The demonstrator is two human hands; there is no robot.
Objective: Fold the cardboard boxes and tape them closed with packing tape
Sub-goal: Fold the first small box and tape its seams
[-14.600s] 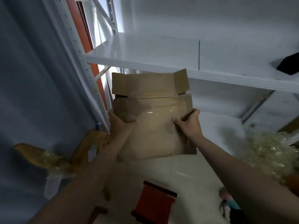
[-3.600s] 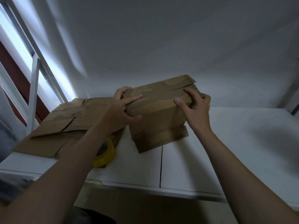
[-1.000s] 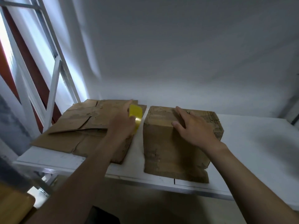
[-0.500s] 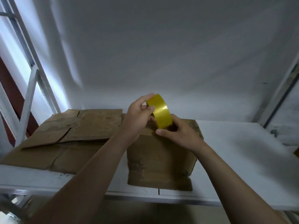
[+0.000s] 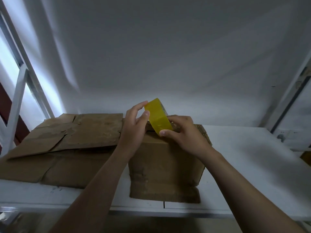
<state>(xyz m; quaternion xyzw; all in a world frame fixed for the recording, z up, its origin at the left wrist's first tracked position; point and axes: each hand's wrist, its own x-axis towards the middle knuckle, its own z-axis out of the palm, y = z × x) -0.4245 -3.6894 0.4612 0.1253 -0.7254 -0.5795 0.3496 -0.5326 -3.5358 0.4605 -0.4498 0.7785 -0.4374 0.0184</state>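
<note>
My left hand (image 5: 134,125) grips yellow tape roll (image 5: 158,116) at upper edge, thumb on outer face. My right hand (image 5: 183,133) pinches roll's lower edge, thumb in front, fingers curled behind. Roll held on edge above far end of folded box (image 5: 165,165) (contact with box: cannot tell). Box rests on white shelf (image 5: 244,165); flattened cardboard (image 5: 75,137) lies just beside box, on my left.
</note>
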